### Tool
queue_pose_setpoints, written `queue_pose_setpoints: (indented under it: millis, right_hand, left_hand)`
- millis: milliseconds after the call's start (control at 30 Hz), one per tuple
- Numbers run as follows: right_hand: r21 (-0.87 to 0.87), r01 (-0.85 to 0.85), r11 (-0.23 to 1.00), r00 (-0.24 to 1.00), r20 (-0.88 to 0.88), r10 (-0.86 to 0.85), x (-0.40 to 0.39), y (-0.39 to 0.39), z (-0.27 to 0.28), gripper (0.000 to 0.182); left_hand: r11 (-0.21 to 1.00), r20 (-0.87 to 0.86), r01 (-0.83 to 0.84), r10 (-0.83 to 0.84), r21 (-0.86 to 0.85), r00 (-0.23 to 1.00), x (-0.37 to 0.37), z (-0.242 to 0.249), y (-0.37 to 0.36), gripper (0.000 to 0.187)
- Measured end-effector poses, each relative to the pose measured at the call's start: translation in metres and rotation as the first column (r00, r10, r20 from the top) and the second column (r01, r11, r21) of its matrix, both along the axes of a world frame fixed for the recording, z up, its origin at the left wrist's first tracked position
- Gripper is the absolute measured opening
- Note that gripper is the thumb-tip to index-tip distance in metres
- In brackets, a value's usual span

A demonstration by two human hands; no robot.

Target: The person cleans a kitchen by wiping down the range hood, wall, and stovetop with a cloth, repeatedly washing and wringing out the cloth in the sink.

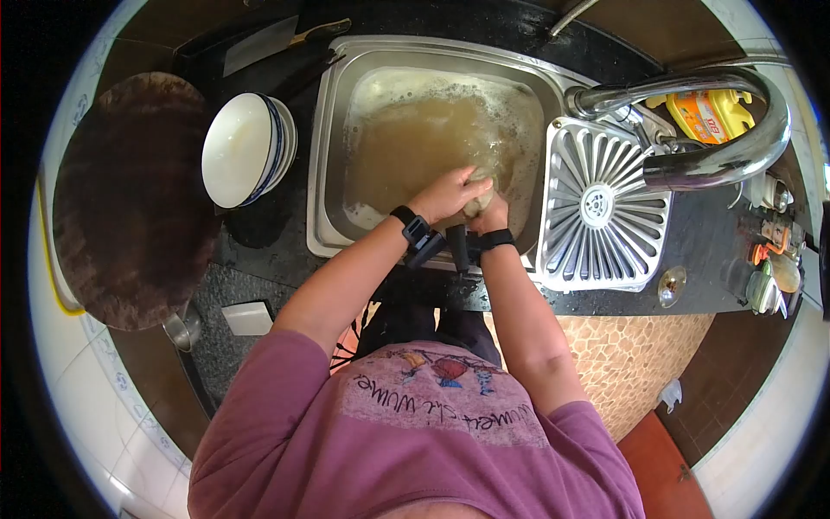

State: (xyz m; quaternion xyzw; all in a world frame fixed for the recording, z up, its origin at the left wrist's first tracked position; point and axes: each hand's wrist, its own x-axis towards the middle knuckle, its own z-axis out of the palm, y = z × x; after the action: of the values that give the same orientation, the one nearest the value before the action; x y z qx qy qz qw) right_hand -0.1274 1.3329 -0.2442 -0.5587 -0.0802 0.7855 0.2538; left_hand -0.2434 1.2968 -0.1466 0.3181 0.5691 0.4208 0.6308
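Observation:
Both hands are together over the front right part of the steel sink (324, 173). Between them is a bunched, wet, greyish cloth (478, 201). My left hand (444, 193) has its fingers closed over the cloth from the left and top. From the right and below, my right hand (493, 216) grips the same cloth, with its fingers partly hidden. Murky brown water (424, 143) with pale suds along its edges stands in the sink, just beyond the hands. Black straps with small devices sit on both wrists.
Stacked white bowls (238, 147) and a large dark round board (134, 199) lie left of the sink. A cleaver (264, 43) rests behind. On the right are a ridged steel drainboard (571, 216), a curved faucet (692, 173) and a yellow-orange package (705, 117).

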Motion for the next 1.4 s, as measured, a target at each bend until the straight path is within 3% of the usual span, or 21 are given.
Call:
queue_pose_setpoints:
  millis: [67,133,200,233,300,400,433,500,633,700,767,800,867,933,1000,1067,1133,1167,1233,1333,1400]
  right_hand:
    - [0.079,-0.278,0.957,0.947,0.189,0.260,-0.004,-0.002,0.008,0.047]
    - [0.050,-0.221,0.974,0.964,0.164,0.210,-0.012,-0.003,0.041,0.049]
    - [-0.002,-0.122,0.993,0.972,0.203,0.120,-0.014,-0.009,0.057,0.065]
    - [0.003,-0.122,0.992,0.972,0.200,0.119,-0.007,-0.009,0.050,0.065]
    - [-0.017,-0.228,0.973,0.968,0.102,0.229,0.008,-0.007,0.047,0.068]
    - [-0.084,-0.254,0.964,0.963,0.076,0.260,0.006,-0.004,0.063,0.071]
    - [-0.131,-0.239,0.962,0.967,0.057,0.248,0.003,-0.003,0.070,0.072]
    - [-0.162,-0.198,0.967,0.980,-0.011,0.199,-0.006,0.001,0.082,0.069]
    - [-0.121,-0.225,0.967,0.940,-0.287,0.183,-0.001,0.013,0.046,0.059]
    - [-0.151,-0.186,0.971,0.959,-0.243,0.146,-0.002,0.012,0.028,0.049]
    - [0.415,-0.553,0.722,0.833,0.297,0.467,0.006,0.003,0.001,0.043]
    - [0.414,-0.555,0.722,0.832,0.299,0.468,0.005,0.002,0.005,0.043]
    - [0.256,-0.457,0.852,0.880,0.268,0.391,-0.005,-0.004,0.032,0.040]
    - [0.094,-0.344,0.934,0.916,0.250,0.313,-0.018,-0.006,0.063,0.041]
    - [-0.018,-0.160,0.987,0.984,0.078,0.161,-0.016,-0.010,0.066,0.058]
    - [-0.043,-0.192,0.980,0.976,0.097,0.195,-0.001,-0.003,0.061,0.062]
    - [-0.060,-0.233,0.971,0.966,0.102,0.238,0.005,0.000,0.068,0.068]
    - [-0.059,-0.234,0.971,0.965,0.106,0.239,0.005,0.001,0.067,0.068]
    - [-0.105,-0.236,0.966,0.968,0.059,0.243,-0.003,0.006,0.076,0.065]
    - [-0.164,-0.178,0.970,0.983,0.021,0.184,-0.010,0.011,0.089,0.053]
    - [-0.088,-0.190,0.978,0.979,-0.087,0.182,0.002,0.014,0.053,0.045]
  left_hand:
    - [0.993,-0.125,0.020,-0.005,0.116,0.992,-0.006,-0.040,-0.004,0.035]
    - [0.928,-0.673,0.282,-0.370,-0.242,0.641,-0.036,-0.086,-0.007,0.036]
    - [0.923,-0.567,0.084,-0.300,-0.375,0.767,-0.062,-0.145,-0.021,0.040]
    - [0.925,-0.571,0.083,-0.298,-0.372,0.765,-0.061,-0.124,-0.021,0.040]
    - [0.858,-0.841,-0.446,0.030,-0.256,0.541,-0.057,-0.088,-0.033,0.042]
    - [0.948,-0.901,-0.245,-0.081,-0.201,0.426,-0.048,-0.088,-0.033,0.044]
    - [0.949,-0.900,-0.245,-0.079,-0.199,0.428,-0.041,-0.081,-0.029,0.044]
    - [0.998,-0.433,-0.035,0.011,-0.048,0.901,-0.025,-0.061,-0.014,0.047]
    - [0.991,-0.292,0.132,-0.135,-0.030,0.947,0.001,0.000,0.001,0.042]
    - [0.990,-0.184,0.136,-0.126,0.040,0.975,0.004,-0.005,0.002,0.039]
    - [0.993,-0.048,-0.075,0.080,0.097,0.996,0.010,-0.026,-0.001,0.034]
    - [0.992,-0.046,-0.076,0.080,0.097,0.996,0.005,-0.028,0.000,0.034]
    - [0.974,-0.536,0.198,-0.110,0.109,0.837,-0.018,-0.036,-0.001,0.035]
    - [0.964,-0.653,0.113,-0.248,-0.242,0.716,-0.042,-0.066,-0.010,0.037]
    - [0.953,-0.704,-0.092,-0.145,-0.287,0.695,-0.058,-0.081,-0.029,0.038]
    - [0.907,-0.757,-0.286,-0.054,-0.310,0.651,-0.063,-0.088,-0.031,0.039]
    - [0.701,-0.821,-0.626,0.101,-0.342,0.562,-0.056,-0.068,-0.030,0.039]
    - [0.701,-0.819,-0.626,0.103,-0.343,0.565,-0.052,-0.062,-0.029,0.039]
    - [0.995,-0.560,0.021,-0.069,-0.093,0.825,-0.043,-0.050,-0.025,0.040]
    - [0.957,-0.308,0.276,-0.239,0.083,0.921,-0.027,-0.019,-0.010,0.039]
    - [0.962,-0.186,0.274,-0.267,0.012,0.946,-0.028,0.002,-0.010,0.039]
